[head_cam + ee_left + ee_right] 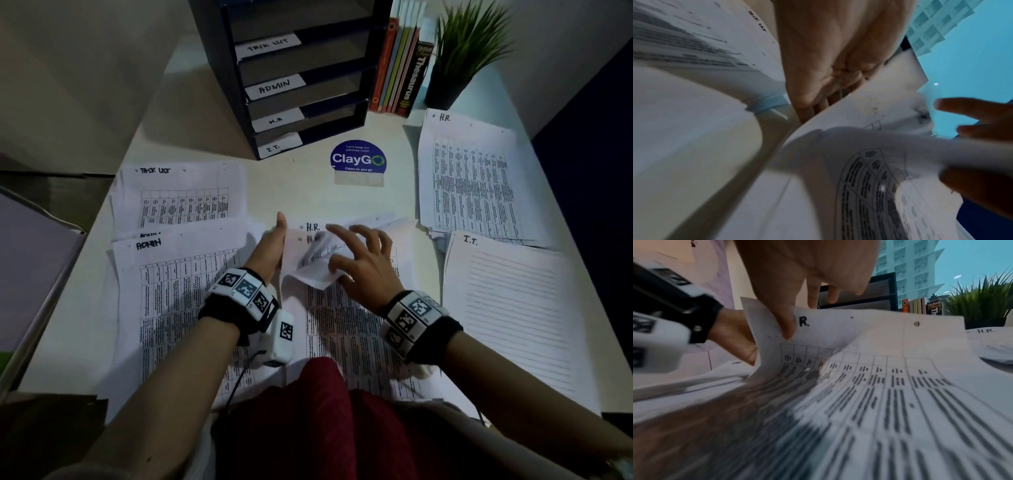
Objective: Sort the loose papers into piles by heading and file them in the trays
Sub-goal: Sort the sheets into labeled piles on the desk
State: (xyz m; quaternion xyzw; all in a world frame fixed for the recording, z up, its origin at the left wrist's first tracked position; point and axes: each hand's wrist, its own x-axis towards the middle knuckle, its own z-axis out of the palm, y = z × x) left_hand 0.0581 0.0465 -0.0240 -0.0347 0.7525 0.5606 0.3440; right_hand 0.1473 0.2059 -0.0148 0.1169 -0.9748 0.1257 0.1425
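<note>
Sheet (pixel 838 331): thin, limp, likely to crease. I judge the top margin the best hold; right hand (pixel 363 267) pinches it there, left hand (pixel 272 246), held flat, backs its edge.

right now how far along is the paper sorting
Done: piles headed TASK LIST, ADMIN, H.R. and I.T. lie on the desk. In hand: the right hand pinches an H.R. sheet from the middle stack, left hand against its edge. Left: that stack, then filing; the trays show no paper.
</note>
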